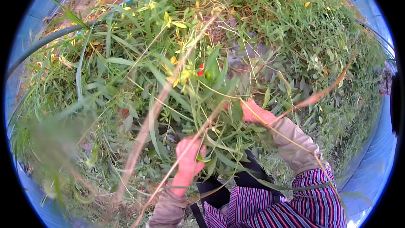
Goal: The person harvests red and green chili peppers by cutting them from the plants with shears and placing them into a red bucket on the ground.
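My left hand [190, 156] is closed low among leafy green plants [236, 143], its fingers curled at the edge of the leaves; what they hold is hidden. Ahead and to the right, my right hand [254, 112] reaches in from the right side of the same clump. Leaves cover its fingertips, and a small patch of red shows beside them. Farther off, a red fruit [201, 70], perhaps a pepper, hangs beside broad green leaves. A long dry stalk [181, 65] slants across the view in front of the plants.
Dense green plants [312, 29] fill the right side, and long grass blades [80, 71] rise on the left. Dark hoops or hoses [46, 39] curve over the bed. Blue sheeting [371, 143] borders both sides. Yellowed leaves [183, 77] stand near the middle.
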### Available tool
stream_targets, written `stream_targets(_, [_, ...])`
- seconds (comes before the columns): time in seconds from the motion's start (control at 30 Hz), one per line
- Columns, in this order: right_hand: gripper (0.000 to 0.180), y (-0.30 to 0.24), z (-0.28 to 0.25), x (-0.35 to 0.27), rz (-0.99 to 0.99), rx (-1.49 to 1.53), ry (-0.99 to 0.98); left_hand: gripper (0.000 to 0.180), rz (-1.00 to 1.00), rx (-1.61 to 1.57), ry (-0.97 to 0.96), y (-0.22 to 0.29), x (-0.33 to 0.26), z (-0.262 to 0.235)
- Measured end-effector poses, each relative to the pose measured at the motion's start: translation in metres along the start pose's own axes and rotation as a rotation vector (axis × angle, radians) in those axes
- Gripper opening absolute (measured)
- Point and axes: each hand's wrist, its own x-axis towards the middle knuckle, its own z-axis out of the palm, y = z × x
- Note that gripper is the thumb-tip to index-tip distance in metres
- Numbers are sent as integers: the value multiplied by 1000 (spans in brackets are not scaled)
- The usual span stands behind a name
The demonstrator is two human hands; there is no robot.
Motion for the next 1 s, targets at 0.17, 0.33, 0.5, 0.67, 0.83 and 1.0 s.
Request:
stream_targets(0.17, [54, -20, 32, -24, 73, -97, 35, 16, -19, -52, 262, 16, 21, -51])
stream_targets(0.33, [37, -50, 17, -35, 146, -108, 144, 27, 217, -121, 148, 41, 103, -9])
stream_targets(0.5, [41, -48, 8, -51, 83, -35, 170, 38, 226, 215, -386, 20, 184, 96])
stream_targets(0.67, [49, -48, 4, -48, 116, 36, 87, 33, -33, 570, -1087, -33, 193, 127])
stream_targets(0.83, [55, -62, 12, -34, 124, 166, 365, 30, -58, 1150, -1035, -93, 208, 60])
stream_targets(1.0, [45, -52, 25, -46, 70, 179, 487, 12, -294, 1508, -901, -117, 286, -98])
